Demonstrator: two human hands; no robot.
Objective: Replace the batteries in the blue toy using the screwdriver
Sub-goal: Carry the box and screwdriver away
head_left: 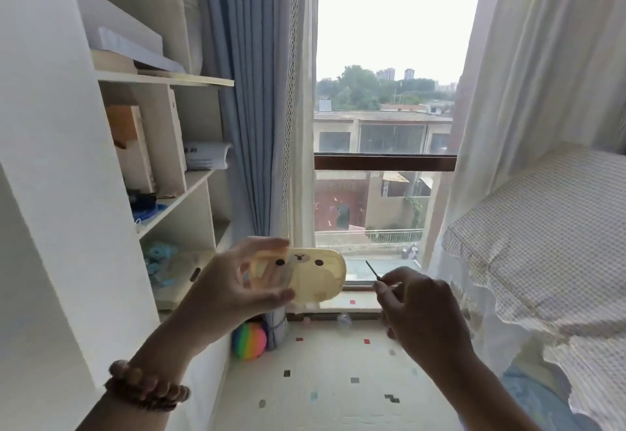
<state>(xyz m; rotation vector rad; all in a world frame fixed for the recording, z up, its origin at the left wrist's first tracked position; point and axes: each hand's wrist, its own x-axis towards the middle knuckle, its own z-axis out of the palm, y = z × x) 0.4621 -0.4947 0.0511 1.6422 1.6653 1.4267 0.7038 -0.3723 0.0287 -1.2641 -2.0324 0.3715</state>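
"Low in the frame's centre, what's held?"

"Your left hand (233, 281) grips a yellow bear-face case (318, 278); your right hand (423, 308) pinches the screwdriver (372, 269), tip up, just right of it. No blue toy shows. I'd put the case down, freeing that hand to steady the toy."

Bright daylight floods through the window (384, 98), overexposing the sky; edges bend with wide-angle distortion.

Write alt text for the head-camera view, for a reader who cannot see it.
A person's left hand holds up a translucent yellow case with a cartoon face, while the right hand pinches a thin screwdriver. Behind are a window, curtains and shelves.
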